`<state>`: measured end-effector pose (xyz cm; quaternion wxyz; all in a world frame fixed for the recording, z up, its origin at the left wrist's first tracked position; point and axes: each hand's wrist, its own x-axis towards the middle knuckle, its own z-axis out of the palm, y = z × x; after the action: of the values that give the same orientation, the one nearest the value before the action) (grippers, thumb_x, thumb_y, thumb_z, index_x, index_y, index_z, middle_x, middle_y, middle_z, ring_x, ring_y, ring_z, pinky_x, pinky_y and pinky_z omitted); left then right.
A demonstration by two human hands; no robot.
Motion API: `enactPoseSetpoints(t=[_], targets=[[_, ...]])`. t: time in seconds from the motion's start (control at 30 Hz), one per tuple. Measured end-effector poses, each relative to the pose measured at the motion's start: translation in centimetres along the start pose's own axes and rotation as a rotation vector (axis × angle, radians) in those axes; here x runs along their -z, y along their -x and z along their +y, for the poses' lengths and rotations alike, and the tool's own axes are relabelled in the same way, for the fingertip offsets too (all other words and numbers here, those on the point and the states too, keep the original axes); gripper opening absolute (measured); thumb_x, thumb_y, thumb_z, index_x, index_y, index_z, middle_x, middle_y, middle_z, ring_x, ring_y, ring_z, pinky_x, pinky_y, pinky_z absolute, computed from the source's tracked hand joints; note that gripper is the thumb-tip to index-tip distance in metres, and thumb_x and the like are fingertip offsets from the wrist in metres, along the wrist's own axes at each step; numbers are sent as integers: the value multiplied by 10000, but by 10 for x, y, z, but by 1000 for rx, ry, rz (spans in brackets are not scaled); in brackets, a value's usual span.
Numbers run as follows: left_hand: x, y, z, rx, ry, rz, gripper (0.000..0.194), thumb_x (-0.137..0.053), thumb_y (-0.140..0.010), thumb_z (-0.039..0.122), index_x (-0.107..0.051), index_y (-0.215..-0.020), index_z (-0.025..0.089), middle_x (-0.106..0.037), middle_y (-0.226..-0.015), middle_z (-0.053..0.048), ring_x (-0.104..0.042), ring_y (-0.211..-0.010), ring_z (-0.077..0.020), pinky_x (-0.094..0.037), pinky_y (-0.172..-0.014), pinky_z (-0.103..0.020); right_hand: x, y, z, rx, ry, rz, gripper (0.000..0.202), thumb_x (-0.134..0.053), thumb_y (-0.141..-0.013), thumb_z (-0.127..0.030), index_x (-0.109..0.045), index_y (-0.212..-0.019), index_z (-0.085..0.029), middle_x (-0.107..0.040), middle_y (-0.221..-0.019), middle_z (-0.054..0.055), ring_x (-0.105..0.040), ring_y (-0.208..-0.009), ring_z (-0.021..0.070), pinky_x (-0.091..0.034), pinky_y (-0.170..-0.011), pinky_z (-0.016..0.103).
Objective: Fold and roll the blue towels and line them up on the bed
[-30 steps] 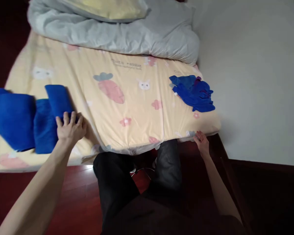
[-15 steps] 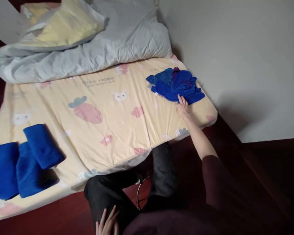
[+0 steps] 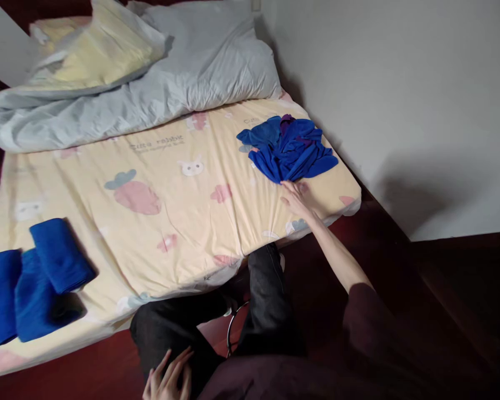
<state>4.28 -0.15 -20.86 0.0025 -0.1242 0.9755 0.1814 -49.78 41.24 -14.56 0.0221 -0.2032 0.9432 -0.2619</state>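
A crumpled pile of blue cloth (image 3: 291, 147) with a bit of purple lies at the right end of the bed (image 3: 150, 250). At its near edge my right hand (image 3: 294, 197) has its fingertips on the cloth and seems to pinch a fold of it. My left hand (image 3: 170, 378) rests on my thigh with the fingers spread, holding nothing. Several folded blue cloths (image 3: 62, 255) lie at the bed's left front corner, partly overlapping.
A grey quilt (image 3: 216, 61) lies rolled back across the far side of the bed, with a yellow and white bundle (image 3: 108, 50) on it. A grey wall (image 3: 400, 100) stands to the right. My legs are by the bed's front edge.
My right hand has moved left and toward me, drawing the near edge of the pile with it. The whole view has shifted slightly. My left hand stays on my thigh.
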Motion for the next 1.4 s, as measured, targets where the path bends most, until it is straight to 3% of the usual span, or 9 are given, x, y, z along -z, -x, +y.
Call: enactPoseSetpoints(t=[0.13,0.27,0.4,0.5,0.7,0.9,1.13,1.23,1.4], targets=[[-5,-17,18,-85,144,-25,350,-526,-1014,333,-851,-1122,260,-832,-1231,-77,-757,-1213,-366,-480,-1206,-629,-21,83,-48,163,-240,-98,586,-594,-1062,-155,-489,-1636,-99,-472,-1697,185,-448,-1582,265,-336,-1374,421],[-8,-40,62,-148,333,-70,372,-552,-1049,350,-781,-1310,217,-766,-1370,-120,-733,-1271,-337,-617,-1086,-517,-48,156,-124,334,-500,-213,548,-607,-1069,-161,-535,-1612,-124,-505,-1675,181,-469,-1582,258,-356,-1374,432],[-11,-76,107,-171,453,48,555,-633,-1037,368,-570,-1559,193,-581,-1610,-168,-589,-1488,-348,-533,-1224,-553,-80,205,-202,487,-614,-316,566,-646,-1073,-184,-539,-1629,-196,-556,-1649,141,-506,-1556,234,-408,-1346,428],[-12,-107,126,-154,576,143,545,-705,-968,381,-598,-1445,141,-662,-1445,-198,-679,-1350,-356,-590,-1134,-547,-98,226,-237,452,-667,-297,620,-673,-1053,-161,-520,-1651,-214,-549,-1655,147,-501,-1562,248,-408,-1347,460],[2,-133,154,-3,845,155,269,-688,-952,382,-673,-1091,153,-731,-911,-68,-721,-797,-207,-609,-749,-315,-96,258,-246,386,-759,-183,694,-664,-1041,-136,-465,-1694,-261,-535,-1659,153,-508,-1572,241,-437,-1337,460],[25,-109,184,94,1179,71,387,-742,-935,544,-700,-1054,178,-769,-996,-83,-750,-921,-219,-611,-877,-327,-104,290,-229,357,-546,94,835,-695,-923,-24,-502,-1681,-315,-465,-1722,130,-509,-1573,277,-458,-1327,485],[71,-68,147,299,1361,80,580,-847,-825,707,-713,-993,169,-698,-827,-29,-625,-702,-138,-512,-653,-232,-123,305,-217,279,-478,356,634,-482,-904,60,-813,-1315,-293,-744,-1305,94,-757,-1168,204,-671,-1015,364],[84,-59,115,365,1323,146,608,-886,-777,708,-717,-987,163,-655,-768,-1,-585,-671,-117,-481,-633,-215,-114,303,-228,375,-468,288,495,-546,-968,2,-833,-1258,-278,-759,-1020,54,-767,-948,180,-671,-878,309],[96,-50,74,401,1238,269,623,-907,-747,684,-690,-1039,180,-631,-723,25,-586,-660,-126,-481,-633,-217,-94,293,-265,567,-387,110,267,-681,-1020,-122,-827,-1223,-216,-766,-937,51,-745,-821,172,-633,-769,277]])
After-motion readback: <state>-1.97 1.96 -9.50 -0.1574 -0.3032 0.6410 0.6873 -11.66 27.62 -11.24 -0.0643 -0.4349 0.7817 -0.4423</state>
